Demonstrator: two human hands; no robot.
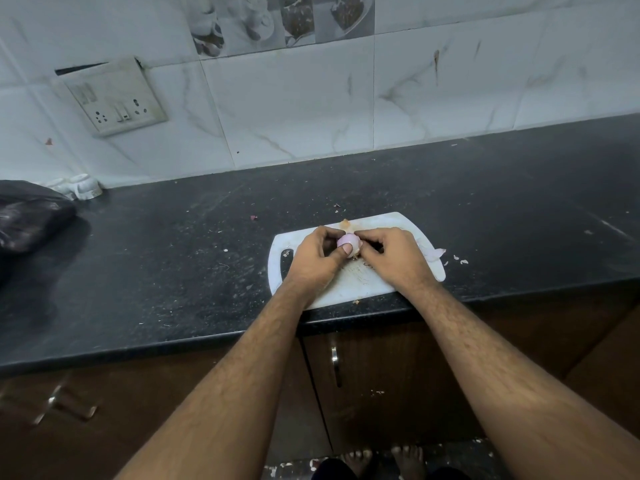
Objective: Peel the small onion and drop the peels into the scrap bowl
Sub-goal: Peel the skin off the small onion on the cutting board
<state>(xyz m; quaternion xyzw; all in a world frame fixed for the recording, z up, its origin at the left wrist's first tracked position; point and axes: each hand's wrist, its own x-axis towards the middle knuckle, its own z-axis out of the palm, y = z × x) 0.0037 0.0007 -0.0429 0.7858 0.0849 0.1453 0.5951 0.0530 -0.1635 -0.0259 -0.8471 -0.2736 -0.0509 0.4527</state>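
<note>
Hands: both were brought together over the cutting board, the left hand (313, 259) curled round the small onion (349, 242) with its thumb pressed on the near face, the right hand (393, 258) closed against the onion's right side, fingertips pinching at it; whether a strip of skin was actually between those fingertips could not be told.
Reason for hold: judged that the left steadied the bulb so the right could pull skin away from it, and that the work was kept above the board so loose bits would fall there.
Countertop (173, 258): dark, speckled, with small scraps scattered near the board.
Cutting board (349, 289): white, lying at the front edge of the counter, close to the person, evidently for reach.
Black bag (31, 216): at the far left of the counter, well apart from the work.
Small white cups (83, 187): against the wall tiles, beside the bag.
Onion: held just above the board between the two hands; its exposed face was pale pink and smooth, which suggested peeling was well advanced.
Loose peel (434, 253): a pale piece lying at the board's right edge, not yet discarded.
Scrap bowl: not in view; its position could not be stated.
</note>
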